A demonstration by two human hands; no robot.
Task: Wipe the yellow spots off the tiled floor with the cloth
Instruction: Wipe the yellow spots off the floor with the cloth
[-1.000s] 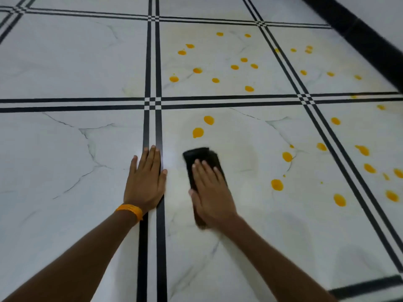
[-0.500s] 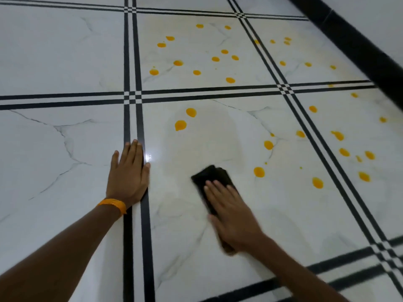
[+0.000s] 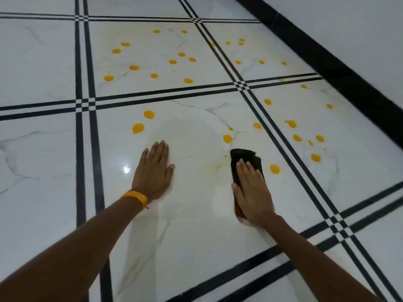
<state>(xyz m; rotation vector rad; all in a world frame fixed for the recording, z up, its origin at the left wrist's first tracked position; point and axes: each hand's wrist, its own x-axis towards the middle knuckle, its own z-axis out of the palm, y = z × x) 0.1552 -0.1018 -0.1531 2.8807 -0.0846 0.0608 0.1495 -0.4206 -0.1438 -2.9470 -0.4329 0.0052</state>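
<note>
My right hand (image 3: 251,192) lies flat on a dark cloth (image 3: 244,159) and presses it to the white tiled floor (image 3: 196,236). The cloth's far end sticks out past my fingertips. A faint yellow smear (image 3: 214,168) lies just left of the cloth. Yellow spots sit close by: one (image 3: 227,138) just beyond the cloth, one (image 3: 274,169) to its right, two (image 3: 138,128) up left. My left hand (image 3: 153,171), with an orange wristband, rests flat on the tile with nothing under it, left of the cloth.
Several more yellow spots dot the far tile (image 3: 153,75) and the right-hand tile (image 3: 297,137). Black double grout lines (image 3: 272,136) cross the floor. A black skirting strip (image 3: 340,68) and a white wall run along the upper right.
My right hand has slid the cloth to the right and away from me, over a spot that is now a smear. My left hand has moved right, off the black lines onto the tile.
</note>
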